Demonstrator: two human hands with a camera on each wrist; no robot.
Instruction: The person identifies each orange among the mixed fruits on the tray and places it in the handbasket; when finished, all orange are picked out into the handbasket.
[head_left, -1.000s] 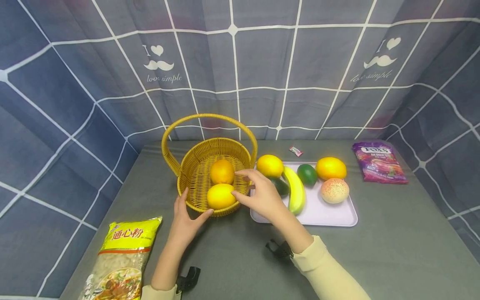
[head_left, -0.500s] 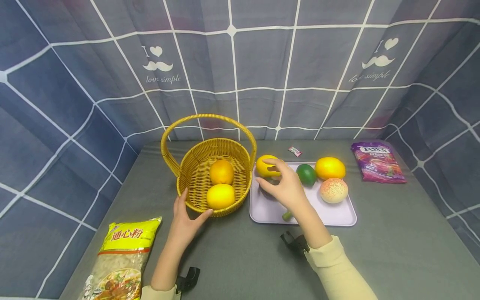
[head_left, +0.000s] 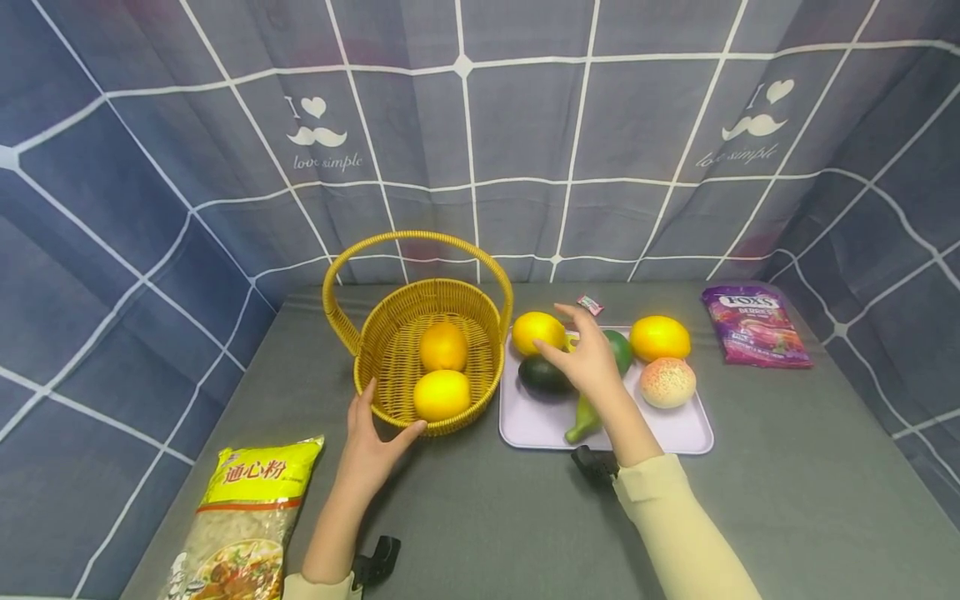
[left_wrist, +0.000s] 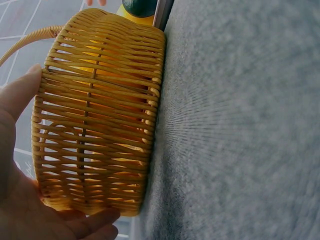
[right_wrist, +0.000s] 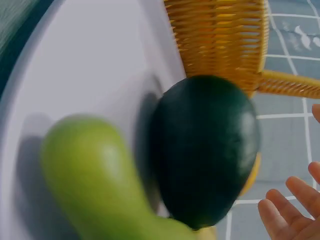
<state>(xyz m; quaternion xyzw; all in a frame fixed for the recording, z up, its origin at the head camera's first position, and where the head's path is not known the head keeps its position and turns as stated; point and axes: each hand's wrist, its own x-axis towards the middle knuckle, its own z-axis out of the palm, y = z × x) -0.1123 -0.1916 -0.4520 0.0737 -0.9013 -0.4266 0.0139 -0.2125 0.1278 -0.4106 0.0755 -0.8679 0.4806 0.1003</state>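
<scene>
My left hand holds the near side of the wicker basket, thumb and fingers spread along its rim and wall; the left wrist view shows fingertips against the weave. Inside the basket lie an orange and a yellow lemon-like fruit. My right hand hovers over the lilac tray, fingers apart and holding nothing. Under it lies a banana, partly hidden by the hand. Beside the banana is a dark green avocado-like fruit, large in the right wrist view.
The tray also bears a yellow fruit, a green fruit, an orange-yellow fruit and a peach. A small wrapped candy lies behind it. A purple candy bag is at right, a pasta bag at left.
My right hand has left the basket's side and moved right over the tray, now above the banana. The left hand stays on the basket, and the fruits have not moved.
</scene>
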